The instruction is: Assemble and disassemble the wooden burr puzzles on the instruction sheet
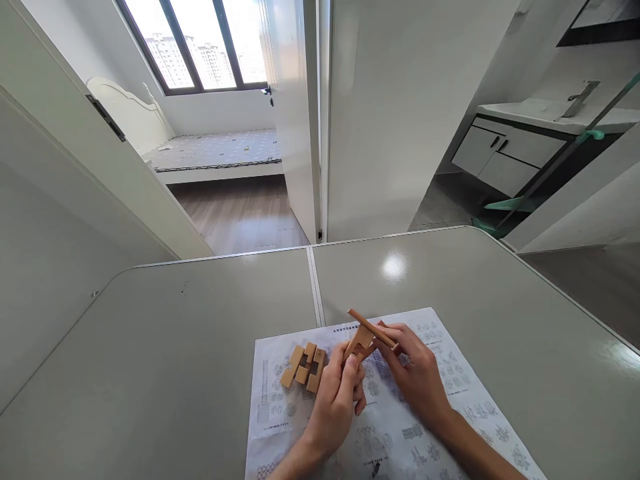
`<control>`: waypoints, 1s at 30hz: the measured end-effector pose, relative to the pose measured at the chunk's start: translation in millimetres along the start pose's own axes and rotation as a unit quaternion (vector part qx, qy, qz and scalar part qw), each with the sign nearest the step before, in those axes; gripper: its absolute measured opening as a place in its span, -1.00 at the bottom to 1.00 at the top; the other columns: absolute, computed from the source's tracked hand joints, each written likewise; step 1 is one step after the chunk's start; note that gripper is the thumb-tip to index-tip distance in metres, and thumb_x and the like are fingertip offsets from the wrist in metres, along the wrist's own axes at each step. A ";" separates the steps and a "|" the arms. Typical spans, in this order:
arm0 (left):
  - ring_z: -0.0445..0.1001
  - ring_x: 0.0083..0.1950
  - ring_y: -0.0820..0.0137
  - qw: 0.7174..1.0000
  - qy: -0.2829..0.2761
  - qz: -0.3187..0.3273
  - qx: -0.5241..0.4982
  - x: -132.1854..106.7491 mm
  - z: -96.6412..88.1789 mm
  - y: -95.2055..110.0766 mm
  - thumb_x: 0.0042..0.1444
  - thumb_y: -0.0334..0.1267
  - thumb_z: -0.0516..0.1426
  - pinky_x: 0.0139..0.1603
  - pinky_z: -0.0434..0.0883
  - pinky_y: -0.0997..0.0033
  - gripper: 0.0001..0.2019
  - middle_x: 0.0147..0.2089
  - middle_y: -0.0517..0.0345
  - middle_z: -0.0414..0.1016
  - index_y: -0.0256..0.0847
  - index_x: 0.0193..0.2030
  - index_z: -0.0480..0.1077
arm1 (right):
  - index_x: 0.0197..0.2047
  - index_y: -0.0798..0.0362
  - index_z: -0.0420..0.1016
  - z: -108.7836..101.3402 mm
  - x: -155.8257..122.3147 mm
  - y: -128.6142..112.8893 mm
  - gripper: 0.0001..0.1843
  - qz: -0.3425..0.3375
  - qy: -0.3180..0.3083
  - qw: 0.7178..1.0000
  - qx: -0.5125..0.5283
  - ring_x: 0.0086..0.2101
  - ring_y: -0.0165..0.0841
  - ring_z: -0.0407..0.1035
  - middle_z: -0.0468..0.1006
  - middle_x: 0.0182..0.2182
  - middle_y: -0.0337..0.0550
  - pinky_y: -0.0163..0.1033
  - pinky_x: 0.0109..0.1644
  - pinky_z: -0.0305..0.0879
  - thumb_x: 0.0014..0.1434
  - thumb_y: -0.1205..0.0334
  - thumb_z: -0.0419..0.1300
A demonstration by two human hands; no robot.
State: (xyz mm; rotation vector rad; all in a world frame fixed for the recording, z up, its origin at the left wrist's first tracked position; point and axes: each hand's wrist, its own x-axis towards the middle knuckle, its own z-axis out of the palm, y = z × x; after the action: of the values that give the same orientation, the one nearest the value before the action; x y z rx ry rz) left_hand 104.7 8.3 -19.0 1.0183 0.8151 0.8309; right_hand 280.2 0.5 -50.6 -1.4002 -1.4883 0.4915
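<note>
The printed sheet (395,433) runs off the bottom edge, and its header line and small diagrams are too fine to read. Both forearms are cut off there too. The left hand (340,393) curls its fingers tight around a notched wooden block (361,343), hiding its lower part and the joint. The right hand (417,373), at three o'clock of the left, pinches the near end of a thin flat wooden slat (371,327) lying slantwise on the block, above the sheet. At ten o'clock of the left hand, pale square-cut loose wooden pieces (304,367) lie clustered on the paper, on the smooth grey table (190,347).
</note>
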 end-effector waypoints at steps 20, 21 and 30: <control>-0.03 -0.59 0.59 1.000 0.004 0.010 0.002 3.5 0.2 -3.6 0.36 0.32 0.08 -0.61 0.24 0.59 -0.48 -0.46 0.45 0.05 -0.15 0.02 0.30 | 0.04 -0.08 0.62 6.7 -10.5 -0.1 -0.81 -0.055 -0.007 0.998 -0.018 -0.24 -0.26 0.61 0.64 -0.09 -0.06 -0.22 -0.22 0.62 0.47 0.25 0.19; -0.03 -0.59 0.59 1.000 0.007 0.009 0.000 3.8 0.6 -3.2 0.35 0.32 0.09 -0.61 0.24 0.60 -0.48 -0.46 0.45 0.05 -0.15 0.01 0.29 | 0.05 -0.08 0.62 6.9 -10.3 -1.0 -0.81 -0.055 -0.006 0.998 -0.016 -0.25 -0.26 0.61 0.64 -0.09 -0.05 -0.22 -0.24 0.62 0.48 0.25 0.19; -0.01 -0.63 0.61 1.000 0.017 0.004 0.000 3.1 1.6 3.0 0.37 0.28 0.10 -0.62 0.26 0.57 -0.53 -0.50 0.43 0.15 -0.14 -0.17 0.26 | 0.10 -0.10 0.66 2.9 -3.8 -13.4 -0.75 -0.049 -0.018 0.999 0.016 -0.24 -0.25 0.60 0.64 -0.12 -0.04 -0.24 -0.27 0.60 0.49 0.22 0.17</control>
State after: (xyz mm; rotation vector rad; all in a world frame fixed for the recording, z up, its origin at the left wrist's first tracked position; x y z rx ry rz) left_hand 106.9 11.4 -16.3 1.0108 0.8409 0.8567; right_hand 270.3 -5.4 -42.2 -1.2931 -1.5641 0.4800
